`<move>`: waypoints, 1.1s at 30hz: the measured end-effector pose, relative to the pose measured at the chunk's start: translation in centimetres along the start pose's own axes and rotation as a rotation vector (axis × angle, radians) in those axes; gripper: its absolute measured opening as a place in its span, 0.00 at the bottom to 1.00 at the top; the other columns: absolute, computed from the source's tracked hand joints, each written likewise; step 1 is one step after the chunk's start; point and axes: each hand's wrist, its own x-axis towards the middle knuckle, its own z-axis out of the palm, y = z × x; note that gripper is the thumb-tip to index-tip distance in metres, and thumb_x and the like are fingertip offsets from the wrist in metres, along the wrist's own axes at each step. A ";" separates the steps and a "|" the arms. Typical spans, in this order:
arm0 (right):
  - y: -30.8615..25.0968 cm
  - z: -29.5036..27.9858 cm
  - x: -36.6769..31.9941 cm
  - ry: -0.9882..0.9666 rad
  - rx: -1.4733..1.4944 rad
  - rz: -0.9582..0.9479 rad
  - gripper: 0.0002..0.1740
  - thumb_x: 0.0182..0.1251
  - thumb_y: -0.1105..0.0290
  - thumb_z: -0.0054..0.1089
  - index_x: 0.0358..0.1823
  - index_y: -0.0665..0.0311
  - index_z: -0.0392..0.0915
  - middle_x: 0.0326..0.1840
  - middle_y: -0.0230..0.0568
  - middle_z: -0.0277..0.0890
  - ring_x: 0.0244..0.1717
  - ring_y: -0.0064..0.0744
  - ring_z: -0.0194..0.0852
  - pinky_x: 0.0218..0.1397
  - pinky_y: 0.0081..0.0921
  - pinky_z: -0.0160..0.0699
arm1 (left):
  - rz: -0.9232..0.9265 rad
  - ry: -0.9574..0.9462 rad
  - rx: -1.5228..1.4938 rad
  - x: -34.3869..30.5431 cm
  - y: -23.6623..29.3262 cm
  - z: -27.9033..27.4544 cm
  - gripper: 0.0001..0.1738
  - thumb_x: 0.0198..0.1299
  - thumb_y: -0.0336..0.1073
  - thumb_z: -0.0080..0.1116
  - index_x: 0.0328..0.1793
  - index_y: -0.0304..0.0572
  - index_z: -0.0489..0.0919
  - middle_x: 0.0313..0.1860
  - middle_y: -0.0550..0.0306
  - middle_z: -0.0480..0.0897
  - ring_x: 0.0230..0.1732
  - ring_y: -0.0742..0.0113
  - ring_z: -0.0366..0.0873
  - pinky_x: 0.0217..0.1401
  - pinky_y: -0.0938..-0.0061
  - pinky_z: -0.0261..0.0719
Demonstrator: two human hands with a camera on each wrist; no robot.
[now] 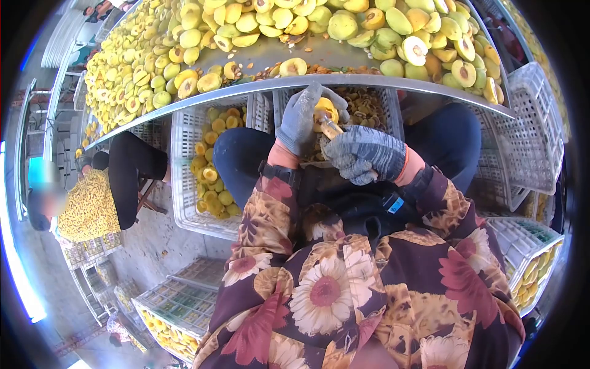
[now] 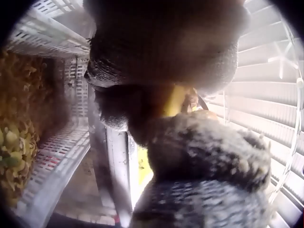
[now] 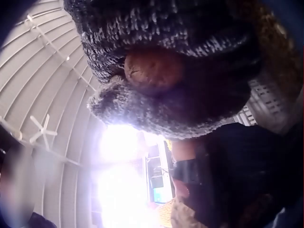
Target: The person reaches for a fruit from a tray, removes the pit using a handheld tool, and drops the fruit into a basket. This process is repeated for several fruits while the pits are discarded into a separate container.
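Observation:
In the head view my left hand (image 1: 301,120), in a grey glove, grips a yellow peach (image 1: 327,109) just below the metal table edge. My right hand (image 1: 367,155), in a dark knit glove, grips a pitting tool by its wooden handle (image 1: 332,128). The tool's working end meets the peach and is mostly hidden there. The handle's round butt (image 3: 154,71) shows between the curled fingers in the right wrist view. A strip of yellow peach flesh (image 2: 175,100) appears between the two gloves in the left wrist view.
A metal table (image 1: 270,52) ahead carries heaped peach halves (image 1: 415,51). Below its rim stand a crate (image 1: 178,184) of peaches and another crate (image 1: 398,117) of brown pieces. Stacked white crates (image 1: 534,123) stand at right. Another person (image 1: 92,197) sits at left.

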 end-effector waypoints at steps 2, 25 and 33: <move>0.2 -0.2 -0.1 -0.093 0.153 0.008 0.12 0.74 0.64 0.46 0.49 0.63 0.72 0.27 0.27 0.67 0.19 0.16 0.63 0.15 0.13 0.60 | 0.103 0.079 0.046 0.1 -0.7 0.2 0.33 0.73 0.55 0.34 0.37 0.32 0.79 0.30 0.49 0.82 0.32 0.64 0.80 0.41 0.72 0.79; 0.9 0.1 -2.3 -0.015 -0.022 -0.130 0.13 0.74 0.64 0.44 0.50 0.64 0.72 0.28 0.26 0.66 0.18 0.17 0.63 0.15 0.15 0.61 | -0.084 0.200 -0.269 -0.4 0.6 4.0 0.30 0.71 0.58 0.38 0.47 0.37 0.77 0.36 0.44 0.83 0.28 0.63 0.79 0.30 0.74 0.80; 0.6 -2.1 -1.5 -0.383 0.298 0.014 0.15 0.72 0.66 0.46 0.55 0.65 0.72 0.29 0.29 0.69 0.20 0.19 0.67 0.17 0.16 0.64 | -0.099 0.290 -0.462 0.2 0.9 5.4 0.31 0.70 0.61 0.36 0.50 0.38 0.74 0.33 0.49 0.81 0.27 0.59 0.78 0.28 0.69 0.80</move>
